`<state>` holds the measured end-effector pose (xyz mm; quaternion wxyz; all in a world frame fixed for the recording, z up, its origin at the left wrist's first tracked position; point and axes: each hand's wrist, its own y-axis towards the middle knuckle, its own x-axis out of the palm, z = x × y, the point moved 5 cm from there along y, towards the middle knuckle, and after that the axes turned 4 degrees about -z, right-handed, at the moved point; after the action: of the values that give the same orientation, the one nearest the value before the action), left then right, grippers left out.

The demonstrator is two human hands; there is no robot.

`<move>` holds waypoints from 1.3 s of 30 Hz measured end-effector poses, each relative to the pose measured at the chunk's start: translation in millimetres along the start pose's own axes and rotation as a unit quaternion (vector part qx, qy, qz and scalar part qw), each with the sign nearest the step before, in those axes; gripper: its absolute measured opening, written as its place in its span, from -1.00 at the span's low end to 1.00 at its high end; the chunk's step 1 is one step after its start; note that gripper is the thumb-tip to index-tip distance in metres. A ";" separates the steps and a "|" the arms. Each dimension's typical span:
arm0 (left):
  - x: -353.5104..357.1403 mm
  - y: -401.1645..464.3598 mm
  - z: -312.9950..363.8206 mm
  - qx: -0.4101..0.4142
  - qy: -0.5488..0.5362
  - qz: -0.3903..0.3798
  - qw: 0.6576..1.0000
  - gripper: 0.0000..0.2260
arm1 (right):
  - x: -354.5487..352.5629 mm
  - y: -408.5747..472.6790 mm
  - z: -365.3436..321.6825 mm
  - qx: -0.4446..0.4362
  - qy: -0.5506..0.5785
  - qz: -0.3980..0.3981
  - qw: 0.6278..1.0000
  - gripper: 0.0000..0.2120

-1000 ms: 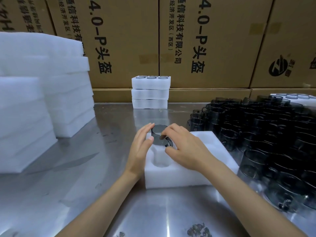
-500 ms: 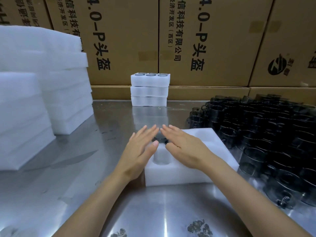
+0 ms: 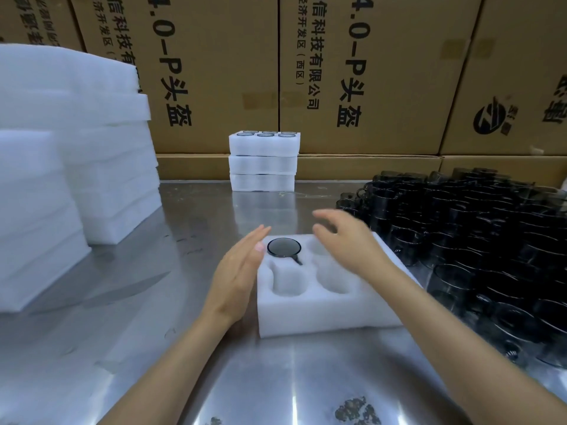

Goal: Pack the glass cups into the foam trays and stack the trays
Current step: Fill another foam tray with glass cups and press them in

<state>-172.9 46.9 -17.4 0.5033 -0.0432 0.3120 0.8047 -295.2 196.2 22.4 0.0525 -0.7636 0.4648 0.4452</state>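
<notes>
Glass cup (image 3: 283, 247) sits seated in the foam tray's (image 3: 325, 317) far-left pocket, between the left grip (image 3: 237, 273) and right grip (image 3: 348, 240), both released and empty. Risk: the right grip, reaching toward the loose cups (image 3: 469, 240) beside it, could topple crowded glass.

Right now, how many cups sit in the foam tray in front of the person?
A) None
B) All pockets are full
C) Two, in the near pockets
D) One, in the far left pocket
D. Only one glass cup is seated, in the far left pocket of the foam tray; the other pockets that show are bare foam, though the right hand covers part of the tray.
</notes>
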 end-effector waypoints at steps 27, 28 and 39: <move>5.0 13.9 -22.3 -0.166 -0.066 -0.075 0.981 -0.24 | -80.3 40.4 54.9 0.188 -0.244 0.133 0.942 -0.57; 2.5 14.9 -23.5 -0.167 -0.062 -0.073 0.981 -0.23 | -79.9 35.5 46.1 0.150 -0.222 0.140 0.953 -0.60; -5.8 17.8 -28.0 -0.170 -0.050 -0.074 0.981 -0.21 | -27.2 -34.4 -21.7 -0.165 -0.142 0.101 0.971 -0.85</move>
<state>-191.8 21.8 -29.5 0.5619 -0.1106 0.1407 0.8076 -260.1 222.9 43.7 -0.0538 -0.6400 0.4473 0.6225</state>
